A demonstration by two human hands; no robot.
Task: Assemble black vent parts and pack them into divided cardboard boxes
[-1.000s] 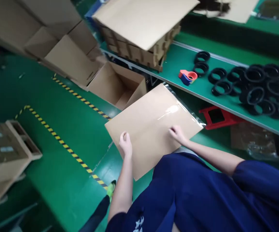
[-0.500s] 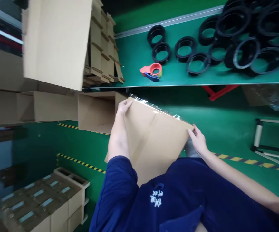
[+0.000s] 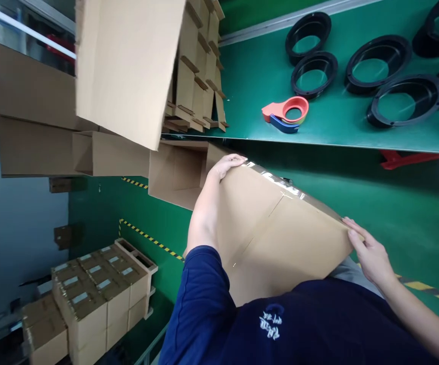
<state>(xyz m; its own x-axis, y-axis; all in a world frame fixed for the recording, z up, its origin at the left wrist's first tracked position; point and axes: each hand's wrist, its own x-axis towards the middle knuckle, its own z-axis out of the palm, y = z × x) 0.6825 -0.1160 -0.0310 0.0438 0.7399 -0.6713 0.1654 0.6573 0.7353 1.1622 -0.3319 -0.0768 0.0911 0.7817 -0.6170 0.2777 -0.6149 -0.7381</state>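
A large cardboard box (image 3: 280,228) is tilted against my body, with shiny clear tape (image 3: 276,180) along its upper edge. My left hand (image 3: 227,165) grips the box's upper left corner, its fingers bent over the taped edge. At the right corner, my right hand (image 3: 369,253) holds the box with the thumb on the near face and the fingers on the edge. The underside and far side of the box are hidden.
On the green bench (image 3: 250,116) lie a red and blue tape dispenser (image 3: 286,114) and several black rings (image 3: 313,76). A carton with cardboard dividers (image 3: 191,76) stands left on it. Open boxes (image 3: 177,172) sit below. Stacked cartons (image 3: 101,289) rest on a pallet at lower left.
The box has turned and shifted right in view, showing its taped edge more fully. Both hands have moved along with it, still holding its corners. The view has shifted as well.
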